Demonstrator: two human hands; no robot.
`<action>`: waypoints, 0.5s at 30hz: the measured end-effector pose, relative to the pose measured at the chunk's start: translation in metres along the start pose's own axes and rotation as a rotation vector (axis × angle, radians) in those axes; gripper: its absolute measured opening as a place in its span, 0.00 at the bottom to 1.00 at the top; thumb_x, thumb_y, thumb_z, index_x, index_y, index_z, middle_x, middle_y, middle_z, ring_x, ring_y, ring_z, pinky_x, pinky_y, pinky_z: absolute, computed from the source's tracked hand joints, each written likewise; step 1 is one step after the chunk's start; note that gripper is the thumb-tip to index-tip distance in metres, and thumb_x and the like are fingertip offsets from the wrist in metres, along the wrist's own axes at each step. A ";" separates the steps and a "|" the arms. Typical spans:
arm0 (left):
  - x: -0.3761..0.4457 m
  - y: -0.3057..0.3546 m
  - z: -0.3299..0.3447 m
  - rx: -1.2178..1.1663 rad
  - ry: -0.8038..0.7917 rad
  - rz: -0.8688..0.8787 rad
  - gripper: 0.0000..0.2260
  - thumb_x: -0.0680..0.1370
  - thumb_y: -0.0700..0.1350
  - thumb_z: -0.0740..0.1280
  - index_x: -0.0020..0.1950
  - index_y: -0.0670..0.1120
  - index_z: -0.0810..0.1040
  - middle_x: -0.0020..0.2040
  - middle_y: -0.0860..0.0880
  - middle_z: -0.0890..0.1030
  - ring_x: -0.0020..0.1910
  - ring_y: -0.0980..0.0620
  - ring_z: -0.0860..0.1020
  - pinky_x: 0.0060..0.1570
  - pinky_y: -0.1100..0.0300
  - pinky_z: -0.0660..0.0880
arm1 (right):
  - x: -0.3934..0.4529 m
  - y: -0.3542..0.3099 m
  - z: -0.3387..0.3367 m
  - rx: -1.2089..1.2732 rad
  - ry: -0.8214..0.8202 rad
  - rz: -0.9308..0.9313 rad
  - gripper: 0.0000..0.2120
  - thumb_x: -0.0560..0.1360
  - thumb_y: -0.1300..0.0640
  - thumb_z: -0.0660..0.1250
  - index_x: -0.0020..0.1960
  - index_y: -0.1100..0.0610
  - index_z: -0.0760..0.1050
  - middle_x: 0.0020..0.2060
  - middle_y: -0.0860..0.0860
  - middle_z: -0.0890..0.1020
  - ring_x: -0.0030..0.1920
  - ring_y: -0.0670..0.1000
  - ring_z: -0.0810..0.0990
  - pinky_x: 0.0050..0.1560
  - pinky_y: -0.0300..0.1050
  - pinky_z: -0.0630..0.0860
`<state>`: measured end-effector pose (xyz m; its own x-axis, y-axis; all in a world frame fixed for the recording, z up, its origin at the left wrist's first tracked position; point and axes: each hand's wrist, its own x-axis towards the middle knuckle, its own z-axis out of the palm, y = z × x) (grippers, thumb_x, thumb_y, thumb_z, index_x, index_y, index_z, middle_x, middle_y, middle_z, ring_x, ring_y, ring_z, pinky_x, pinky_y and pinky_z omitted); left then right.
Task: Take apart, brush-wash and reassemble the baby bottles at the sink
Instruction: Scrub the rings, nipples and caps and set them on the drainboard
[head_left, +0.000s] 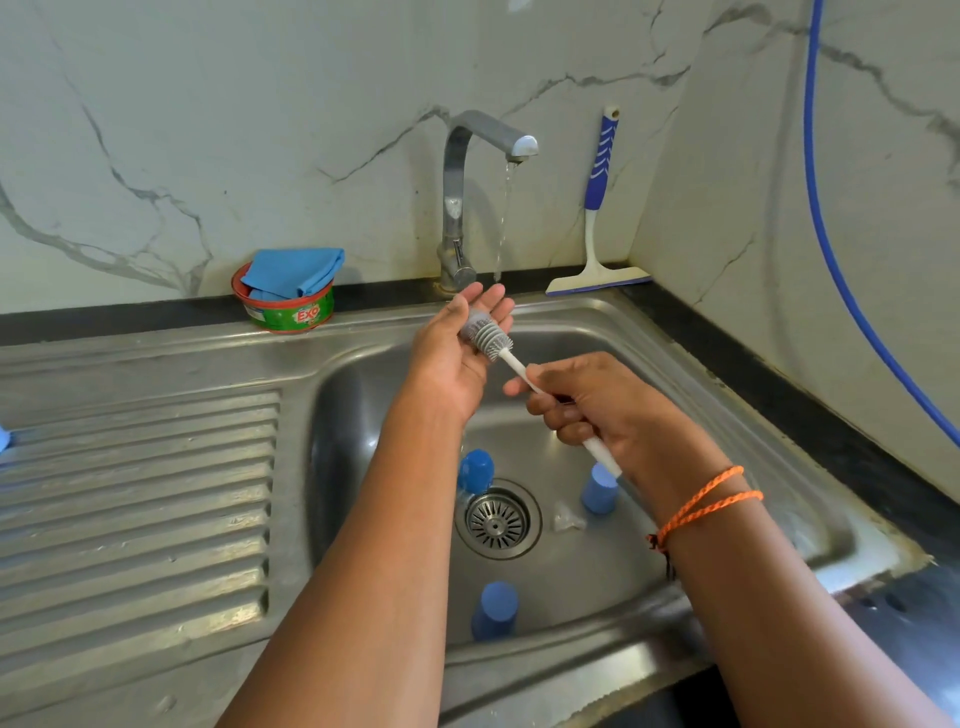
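Note:
My right hand (587, 402) grips the white handle of a bottle brush (488, 338). Its grey bristle head lies against the palm of my left hand (457, 348), whose fingers are straight under the running water. Both hands are above the steel sink (691, 374). In the basin lie blue bottle parts: a cap with a bottle (475, 472) left of the drain, a blue cap (600, 489) to the right, another blue cap (494, 610) near the front. A clear teat (566, 519) sits beside the drain (497, 521).
The tap (462, 202) runs a thin stream. A green dish-soap tub (284, 309) with a blue cloth stands at the back left. A blue-handled squeegee (597, 223) leans in the corner. A blue hose (841, 260) hangs on the right wall. The ribbed drainboard (135, 499) lies left.

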<state>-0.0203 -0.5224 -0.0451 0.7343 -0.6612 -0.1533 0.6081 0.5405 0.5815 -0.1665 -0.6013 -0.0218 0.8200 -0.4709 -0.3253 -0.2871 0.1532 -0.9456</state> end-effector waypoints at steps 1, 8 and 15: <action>0.000 -0.001 0.000 0.006 0.029 -0.001 0.11 0.88 0.43 0.58 0.62 0.39 0.78 0.51 0.42 0.88 0.50 0.45 0.87 0.58 0.51 0.82 | 0.001 0.002 0.002 -0.167 0.115 -0.072 0.13 0.86 0.58 0.64 0.50 0.63 0.85 0.30 0.52 0.73 0.23 0.44 0.64 0.22 0.36 0.61; 0.002 -0.005 0.004 -0.003 0.154 0.120 0.09 0.86 0.39 0.61 0.60 0.40 0.80 0.50 0.43 0.88 0.51 0.45 0.87 0.50 0.53 0.85 | -0.005 0.008 0.028 -0.940 0.682 -0.463 0.06 0.79 0.50 0.73 0.49 0.50 0.87 0.37 0.52 0.83 0.38 0.57 0.81 0.38 0.51 0.79; 0.004 -0.008 -0.003 0.094 0.350 0.290 0.06 0.83 0.36 0.66 0.58 0.40 0.82 0.47 0.43 0.88 0.46 0.47 0.88 0.48 0.55 0.85 | -0.019 0.002 0.052 -1.271 0.820 -0.693 0.05 0.74 0.62 0.71 0.41 0.55 0.79 0.33 0.52 0.77 0.33 0.57 0.71 0.33 0.47 0.60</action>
<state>-0.0215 -0.5277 -0.0533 0.9375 -0.2654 -0.2250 0.3445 0.6172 0.7073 -0.1568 -0.5468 -0.0176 0.6131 -0.5076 0.6054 -0.5347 -0.8307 -0.1549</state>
